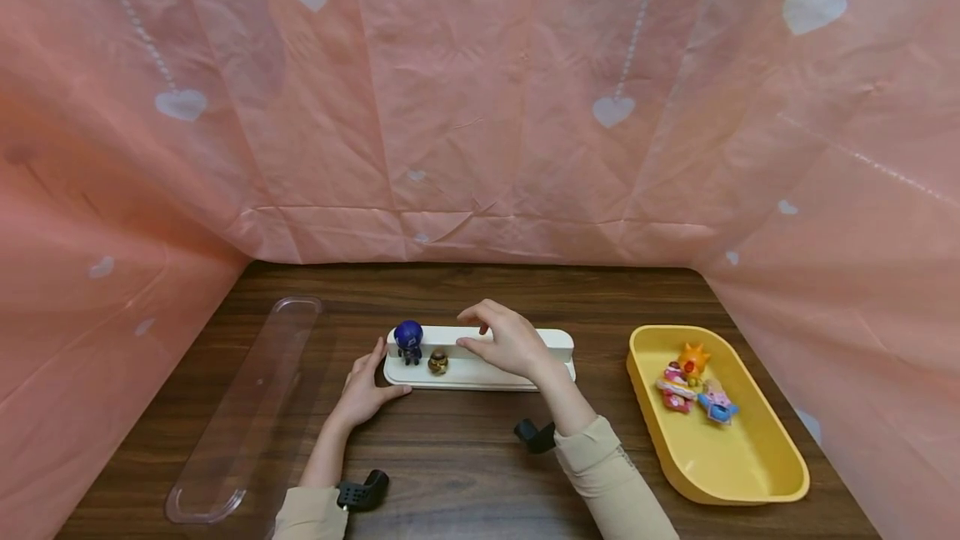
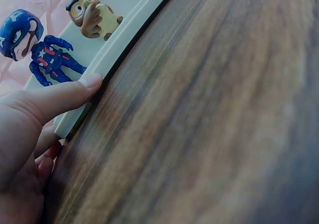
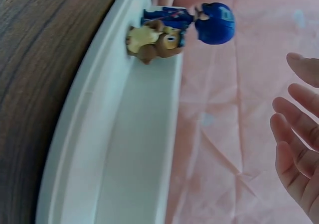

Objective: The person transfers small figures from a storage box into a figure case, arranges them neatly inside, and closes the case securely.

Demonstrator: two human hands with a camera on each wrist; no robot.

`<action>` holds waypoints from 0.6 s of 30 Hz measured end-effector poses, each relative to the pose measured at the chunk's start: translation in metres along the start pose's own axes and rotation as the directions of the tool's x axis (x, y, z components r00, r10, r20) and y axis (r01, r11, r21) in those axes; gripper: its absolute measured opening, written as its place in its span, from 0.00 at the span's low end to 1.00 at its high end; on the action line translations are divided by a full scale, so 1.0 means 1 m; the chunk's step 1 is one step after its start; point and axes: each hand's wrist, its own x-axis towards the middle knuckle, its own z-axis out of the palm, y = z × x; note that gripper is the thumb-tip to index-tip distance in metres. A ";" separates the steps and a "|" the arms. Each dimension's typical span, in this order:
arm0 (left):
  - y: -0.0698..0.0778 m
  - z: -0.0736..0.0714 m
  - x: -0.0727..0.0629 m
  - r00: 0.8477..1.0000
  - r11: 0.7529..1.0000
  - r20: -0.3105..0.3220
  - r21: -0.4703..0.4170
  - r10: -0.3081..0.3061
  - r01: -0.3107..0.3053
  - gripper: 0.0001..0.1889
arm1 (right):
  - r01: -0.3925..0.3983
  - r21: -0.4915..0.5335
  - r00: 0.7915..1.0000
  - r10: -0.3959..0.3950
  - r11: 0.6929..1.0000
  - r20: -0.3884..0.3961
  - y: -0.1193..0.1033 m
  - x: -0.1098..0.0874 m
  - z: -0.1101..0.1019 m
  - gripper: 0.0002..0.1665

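A white two-step display stand (image 1: 487, 375) lies across the table. At its left end my left hand (image 1: 362, 392) holds it, the thumb (image 2: 75, 93) on the front edge and the other fingers round the end. A figurine with a big blue helmet (image 1: 408, 340) stands on that end, close to this hand. Right beside it sits a small brown owl figurine (image 1: 438, 362), its cream belly visible in the left wrist view. My right hand (image 1: 512, 344) hovers over the middle of the stand, fingers loosely bent, holding nothing; in the right wrist view its fingers are apart from both figurines.
To the right stands a yellow tray (image 1: 757, 473) containing an orange spiky figurine (image 1: 693, 359), a pink one (image 1: 676, 390) and a blue-and-pink one (image 1: 717, 403). A long clear plastic cover (image 1: 247, 407) lies at the left. Pink curtain (image 1: 480, 148) encloses the brown wooden table (image 1: 450, 457).
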 end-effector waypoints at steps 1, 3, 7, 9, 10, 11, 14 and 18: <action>0.000 0.000 0.000 1.000 1.000 0.000 0.001 0.001 -0.001 0.57 | 0.008 0.001 1.000 -0.008 1.000 -0.006 -0.001 0.000 -0.002 0.19; 0.000 0.000 0.000 1.000 1.000 0.000 -0.001 -0.001 0.001 0.57 | 0.020 0.009 1.000 -0.020 1.000 -0.018 -0.003 -0.001 -0.005 0.20; -0.001 0.000 0.001 1.000 1.000 -0.001 -0.005 -0.002 0.002 0.57 | 0.033 0.032 0.999 -0.032 0.999 -0.034 -0.007 -0.003 -0.011 0.20; -0.001 0.001 0.001 1.000 1.000 -0.003 -0.005 0.001 -0.001 0.57 | 0.027 0.042 0.999 -0.026 0.999 -0.038 -0.010 -0.003 -0.014 0.20; -0.001 0.001 0.001 1.000 1.000 -0.003 -0.006 0.004 -0.004 0.57 | 0.025 0.047 0.999 -0.023 0.999 -0.039 -0.011 -0.004 -0.016 0.20; -0.001 0.001 0.001 1.000 1.000 -0.005 -0.004 0.006 -0.006 0.57 | 0.023 0.055 0.999 -0.020 0.998 -0.041 -0.012 -0.004 -0.017 0.20; -0.002 0.002 0.001 1.000 1.000 -0.006 -0.006 0.004 -0.004 0.57 | 0.017 0.085 0.999 -0.013 0.996 -0.047 -0.013 -0.006 -0.021 0.19; -0.002 0.002 0.001 1.000 1.000 -0.006 -0.001 0.003 -0.003 0.57 | 0.024 0.100 0.997 -0.017 0.995 -0.070 -0.011 -0.012 -0.027 0.18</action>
